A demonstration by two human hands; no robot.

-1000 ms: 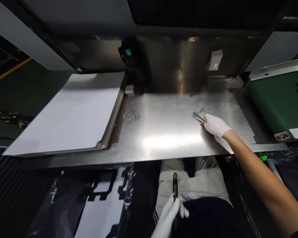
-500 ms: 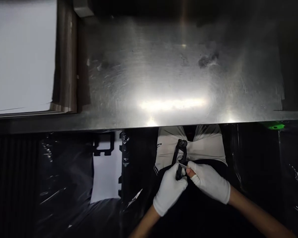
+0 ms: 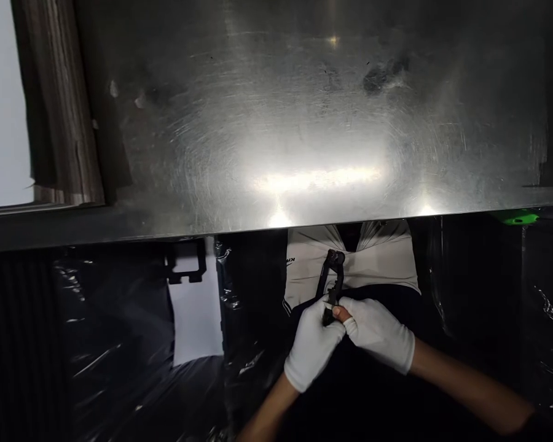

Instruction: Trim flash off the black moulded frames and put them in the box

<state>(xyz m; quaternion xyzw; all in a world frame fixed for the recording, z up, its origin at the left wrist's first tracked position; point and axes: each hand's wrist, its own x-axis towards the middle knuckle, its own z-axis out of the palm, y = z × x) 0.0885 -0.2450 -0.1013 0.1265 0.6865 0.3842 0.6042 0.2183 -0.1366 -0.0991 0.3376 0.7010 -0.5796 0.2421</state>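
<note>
Both of my hands wear white gloves and meet over my lap, below the front edge of a steel table [image 3: 304, 123]. My left hand [image 3: 312, 347] is closed round the lower end of a small black two-armed tool [image 3: 332, 276] that stands upright. My right hand [image 3: 378, 331] pinches at the same tool from the right, its bare fingertip against the tool's lower part. What, if anything, sits between the right fingers is too small to make out.
A stack of white sheets [image 3: 2, 104] lies at the left on a brown board [image 3: 59, 110]. Black plastic film [image 3: 120, 344] hangs under the table with a white sheet [image 3: 196, 322] showing through. A green part [image 3: 516, 217] sits at the right edge.
My right hand left the tabletop with a thin metal piece and came down to my lap to meet the left hand on the black tool. The view has tilted down and closer.
</note>
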